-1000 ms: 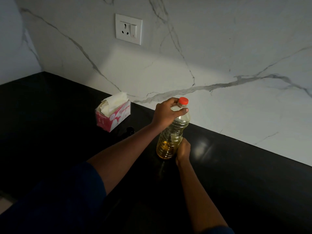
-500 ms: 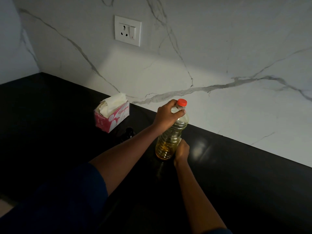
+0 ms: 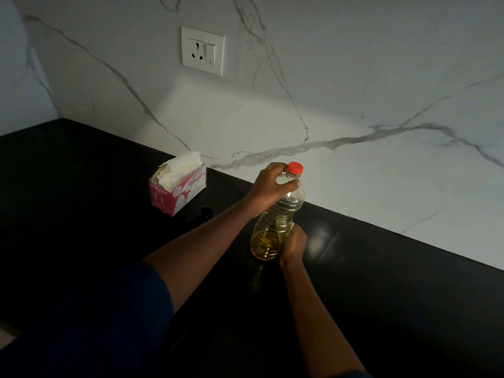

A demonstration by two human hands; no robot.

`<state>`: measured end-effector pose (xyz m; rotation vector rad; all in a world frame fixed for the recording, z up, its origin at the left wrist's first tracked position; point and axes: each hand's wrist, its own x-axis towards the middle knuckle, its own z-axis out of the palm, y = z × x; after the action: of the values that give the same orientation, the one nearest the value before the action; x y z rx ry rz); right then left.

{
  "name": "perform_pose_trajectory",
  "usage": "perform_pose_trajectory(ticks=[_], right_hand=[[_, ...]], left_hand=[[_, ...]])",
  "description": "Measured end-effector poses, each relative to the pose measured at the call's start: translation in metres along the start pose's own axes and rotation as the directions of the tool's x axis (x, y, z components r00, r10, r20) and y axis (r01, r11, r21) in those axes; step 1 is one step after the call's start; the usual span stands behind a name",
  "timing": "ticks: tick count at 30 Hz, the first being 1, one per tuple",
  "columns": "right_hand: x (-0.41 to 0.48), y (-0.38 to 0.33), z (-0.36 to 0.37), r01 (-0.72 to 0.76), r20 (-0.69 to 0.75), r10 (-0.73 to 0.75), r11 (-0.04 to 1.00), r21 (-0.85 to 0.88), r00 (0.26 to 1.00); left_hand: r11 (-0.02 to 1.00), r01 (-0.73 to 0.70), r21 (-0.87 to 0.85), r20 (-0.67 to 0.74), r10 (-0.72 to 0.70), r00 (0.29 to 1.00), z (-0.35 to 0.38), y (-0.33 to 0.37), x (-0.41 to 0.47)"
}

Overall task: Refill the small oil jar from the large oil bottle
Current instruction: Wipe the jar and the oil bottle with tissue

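The large clear oil bottle (image 3: 275,222) stands upright on the black counter (image 3: 381,282), about a third full of yellow oil, with its red cap (image 3: 295,168) on. My left hand (image 3: 272,186) wraps the bottle's neck and shoulder just under the cap. My right hand (image 3: 294,242) grips the bottle's lower right side near the base. A small dark object (image 3: 206,212), possibly the small jar's top, pokes up behind my left forearm; most of it is lost in shadow.
A pink tissue box (image 3: 177,190) with white tissue sticking out sits left of the bottle near the wall. The marble wall carries a white socket plate (image 3: 203,54). The counter runs along the wall and turns at the left corner.
Both hands keep their hold on the bottle. The bottle and hands stay in nearly the same spot; only the camera view shifted slightly.
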<state>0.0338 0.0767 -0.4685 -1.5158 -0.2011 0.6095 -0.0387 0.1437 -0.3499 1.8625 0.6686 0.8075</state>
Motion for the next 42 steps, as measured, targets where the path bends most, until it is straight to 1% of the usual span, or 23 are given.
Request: perform_pose_trajectory(ticks=[3, 5, 6, 8, 11, 14, 17, 20, 23, 26, 29, 30, 32, 34, 37, 42], right_hand=[[-0.001, -0.016, 0.002, 0.114, -0.002, -0.114, 0.993, 0.033, 0.994], [-0.01, -0.019, 0.003, 0.184, -0.042, -0.181, 0.979, 0.086, 0.983], [-0.017, -0.016, 0.004, 0.196, -0.064, -0.19, 0.974, 0.112, 0.98], [-0.027, -0.005, 0.003, 0.192, -0.112, -0.178, 0.973, 0.129, 0.978], [-0.031, 0.004, 0.002, 0.138, -0.177, -0.123, 0.988, 0.075, 0.977], [-0.023, -0.004, 0.003, 0.081, -0.15, -0.078, 0.997, 0.007, 0.986], [-0.019, -0.021, 0.004, 0.142, -0.102, -0.14, 0.99, 0.015, 0.985], [-0.03, -0.033, 0.006, 0.252, -0.121, -0.243, 0.966, 0.063, 0.962], [-0.048, -0.021, 0.006, 0.305, -0.131, -0.292, 0.948, 0.092, 0.947], [-0.053, -0.007, 0.003, 0.279, -0.156, -0.269, 0.959, 0.048, 0.951], [-0.042, -0.014, 0.004, 0.21, -0.161, -0.213, 0.977, -0.033, 0.964], [-0.039, -0.02, 0.004, 0.208, -0.149, -0.212, 0.977, -0.047, 0.966], [-0.036, -0.034, 0.006, 0.243, -0.123, -0.247, 0.969, -0.047, 0.961], [-0.038, -0.045, 0.008, 0.286, -0.131, -0.284, 0.958, -0.009, 0.95], [-0.053, -0.04, 0.009, 0.317, -0.146, -0.309, 0.948, 0.033, 0.94], [-0.065, -0.02, 0.009, 0.303, -0.139, -0.319, 0.945, -0.124, 0.937]], left_hand=[[1.0, 0.008, 0.007, -0.027, -0.008, 1.0, 0.0, -0.003, 0.002], [1.0, 0.011, -0.002, -0.02, -0.011, 1.0, 0.001, -0.005, 0.003], [1.0, 0.011, -0.01, -0.015, -0.011, 1.0, 0.001, -0.005, 0.003], [1.0, 0.011, -0.027, -0.01, -0.012, 1.0, 0.001, -0.005, 0.002], [0.999, 0.018, -0.044, -0.02, -0.019, 1.0, 0.001, -0.004, 0.0], [1.0, 0.001, -0.027, -0.041, -0.002, 0.999, 0.001, -0.002, -0.001], [1.0, -0.014, 0.008, -0.059, 0.015, 0.998, 0.0, -0.004, 0.0], [1.0, -0.016, 0.016, -0.074, 0.017, 0.997, 0.0, -0.005, 0.0], [1.0, -0.008, 0.005, -0.074, 0.008, 0.997, 0.001, -0.005, 0.0], [1.0, -0.012, 0.006, -0.061, 0.013, 0.998, 0.001, -0.005, 0.0], [1.0, -0.011, 0.011, -0.052, 0.012, 0.999, 0.0, -0.004, 0.0], [1.0, -0.011, 0.012, -0.051, 0.012, 0.999, 0.0, -0.004, 0.0], [1.0, -0.01, 0.015, -0.053, 0.011, 0.999, 0.001, -0.004, 0.0], [1.0, -0.007, 0.022, -0.055, 0.008, 0.998, 0.001, -0.004, 0.001], [1.0, -0.006, 0.029, -0.057, 0.008, 0.998, 0.001, -0.004, 0.001], [0.999, -0.009, 0.045, -0.056, 0.011, 0.998, 0.0, -0.004, 0.001]])
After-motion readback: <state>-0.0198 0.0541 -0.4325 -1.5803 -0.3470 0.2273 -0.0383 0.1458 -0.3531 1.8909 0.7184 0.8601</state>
